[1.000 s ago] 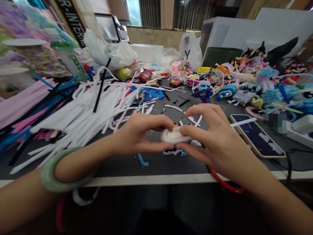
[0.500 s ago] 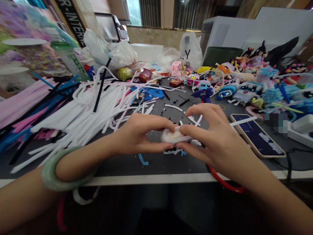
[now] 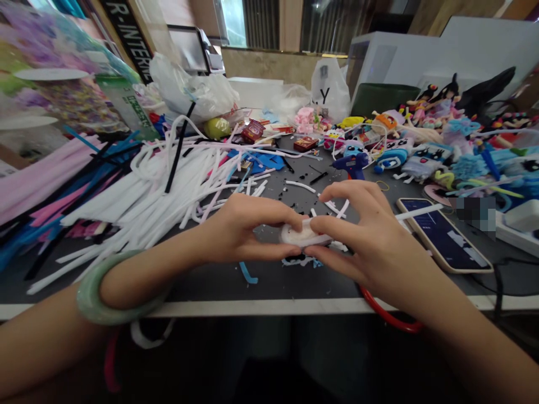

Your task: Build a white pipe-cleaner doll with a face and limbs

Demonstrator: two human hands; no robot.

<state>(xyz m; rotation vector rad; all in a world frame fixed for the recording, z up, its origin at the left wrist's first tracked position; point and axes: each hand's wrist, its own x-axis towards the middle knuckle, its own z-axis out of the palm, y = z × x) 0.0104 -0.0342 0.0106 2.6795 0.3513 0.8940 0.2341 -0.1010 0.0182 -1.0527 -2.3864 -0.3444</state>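
Note:
A small white oval piece (image 3: 290, 235), seemingly coiled from fuzzy pipe cleaner, is held just above the front of the table. My left hand (image 3: 248, 227) pinches its left end between thumb and fingers. On the other end, my right hand (image 3: 366, 230) presses with its thumb and index finger, and its other fingers curl above. The fingers cover part of the piece. A white strip (image 3: 421, 211) sticks out to the right from behind my right hand; whether it joins the piece I cannot tell. Blue and white scraps (image 3: 301, 261) lie beneath.
White pipe cleaners (image 3: 138, 207) pile up at left beside pink, blue and black ones. A blue glue gun (image 3: 351, 163) lies beyond my right hand. At right are a phone (image 3: 446, 235), a power strip (image 3: 520, 227) and plush figures (image 3: 429, 157). Red handle loop (image 3: 391, 320) overhangs the table edge.
The view has shifted slightly, so the background sits a little to the right and lower. Both hands keep nearly the same grip on the white oval piece.

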